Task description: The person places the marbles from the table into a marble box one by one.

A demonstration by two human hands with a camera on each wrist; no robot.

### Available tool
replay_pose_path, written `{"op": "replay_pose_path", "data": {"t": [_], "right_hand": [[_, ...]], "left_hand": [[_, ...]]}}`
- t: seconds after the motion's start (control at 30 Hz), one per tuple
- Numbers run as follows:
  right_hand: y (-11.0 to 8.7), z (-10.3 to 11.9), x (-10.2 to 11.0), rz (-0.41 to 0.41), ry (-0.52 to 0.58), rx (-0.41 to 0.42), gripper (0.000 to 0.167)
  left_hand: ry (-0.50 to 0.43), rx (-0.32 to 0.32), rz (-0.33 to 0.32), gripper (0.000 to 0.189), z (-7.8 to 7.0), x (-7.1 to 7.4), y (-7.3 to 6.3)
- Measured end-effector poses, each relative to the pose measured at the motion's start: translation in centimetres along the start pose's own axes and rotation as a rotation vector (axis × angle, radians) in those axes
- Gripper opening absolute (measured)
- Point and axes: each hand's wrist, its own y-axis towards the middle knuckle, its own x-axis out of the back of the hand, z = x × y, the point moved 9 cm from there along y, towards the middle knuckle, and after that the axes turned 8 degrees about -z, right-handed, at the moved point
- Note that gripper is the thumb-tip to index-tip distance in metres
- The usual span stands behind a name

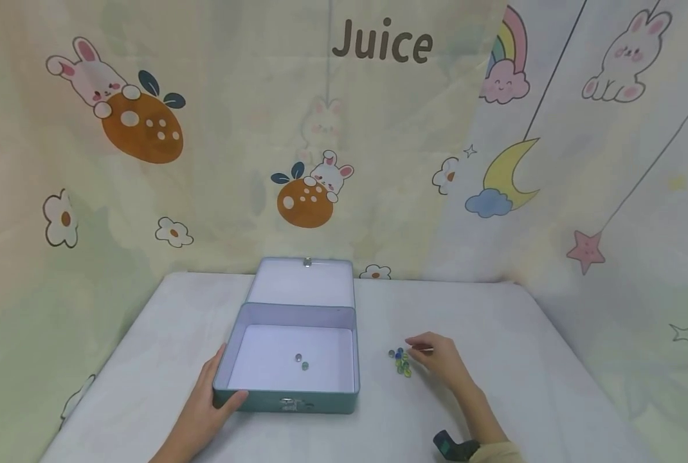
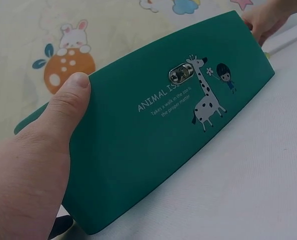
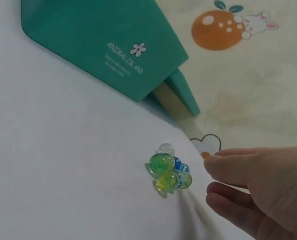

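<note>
A green tin box point(image 1: 251, 402) with a white inside stands on the table, its hinged lid point(image 1: 300, 283) tipped back. My left hand point(image 1: 196, 402) grips the front left corner, thumb at the front rim and fingers along the left side. Inside the box lie a clear marble point(image 1: 298, 357) and a green one point(image 1: 305, 366). To the right of the box, several green, yellow and blue glass marbles point(image 3: 167, 181) sit in a tight cluster. Right beside them is my right hand point(image 1: 439, 361), fingers loosely bent; in the right wrist view nothing shows between thumb and fingers.
A white cloth covers the table point(image 1: 483, 315). Behind it hangs a curtain point(image 1: 222, 193) printed with rabbits, oranges and flowers. The box front carries a small metal latch point(image 2: 181, 73). A dark wrist device point(image 1: 456, 447) is at my right sleeve.
</note>
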Motion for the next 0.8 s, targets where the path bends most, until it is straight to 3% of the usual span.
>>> {"op": "replay_pose_path", "data": {"t": [0.23, 0.8], "right_hand": [[0.3, -1.0, 0.0, -0.015, -0.01, -0.035, 0.021], [0.9, -0.9, -1.1, 0.035, -0.008, -0.016, 0.022]], "left_hand": [[-0.004, -0.006, 0.005, 0.092, 0.0, -0.5, -0.3], [0.017, -0.028, 0.015, 0.093, -0.2, -0.1, 0.2]]}}
